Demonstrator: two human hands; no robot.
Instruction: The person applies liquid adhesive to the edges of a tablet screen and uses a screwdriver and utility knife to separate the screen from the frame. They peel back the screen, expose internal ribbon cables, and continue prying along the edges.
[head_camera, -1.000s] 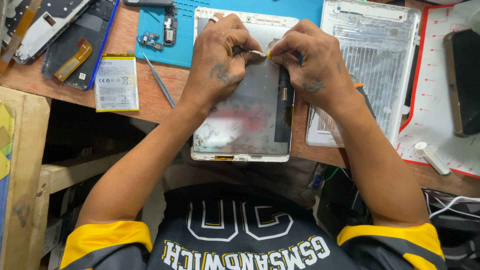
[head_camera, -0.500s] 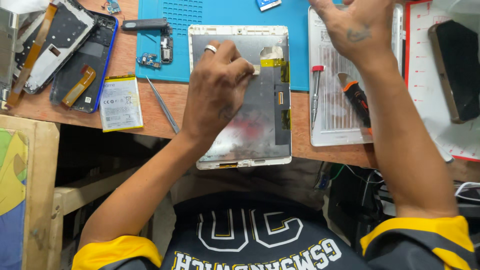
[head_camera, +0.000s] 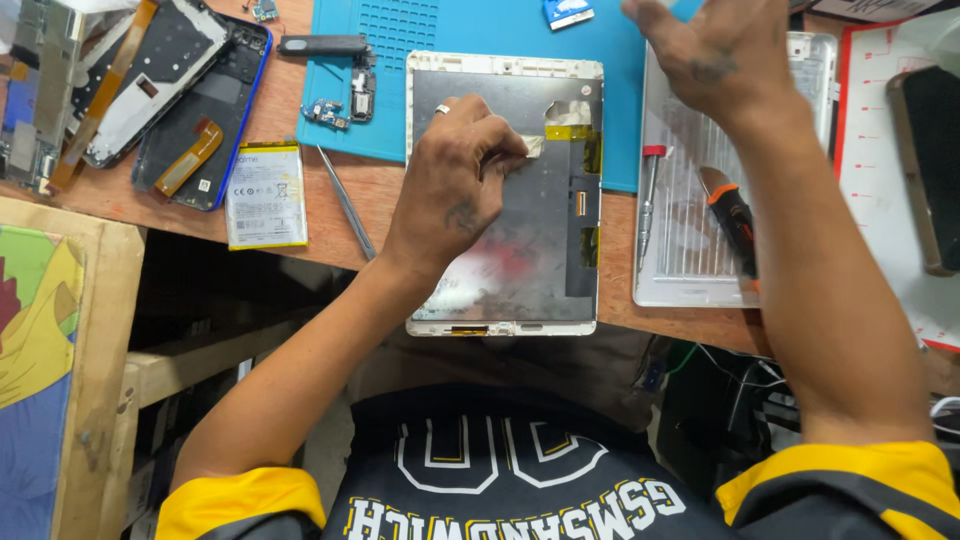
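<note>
Left hand (head_camera: 455, 185): fingers pressed together, pinching a pale tape tab (head_camera: 532, 146) down on the opened tablet (head_camera: 505, 255), so the tablet stays put.
Right hand (head_camera: 715, 50): raised over the blue mat (head_camera: 480, 40), fingers loosely spread, holding nothing.
Tablet: flat on the tabletop (head_camera: 370, 200), partly overhanging its near edge.
Screwdriver (head_camera: 733, 215): just right, within reach.

Pretty cramped setup: worn brown wooden workbench (head_camera: 330, 215), bare timber shelf rails (head_camera: 200, 355) in the dark space underneath, painted wooden board (head_camera: 60, 330) on the left, even bright lighting.
</note>
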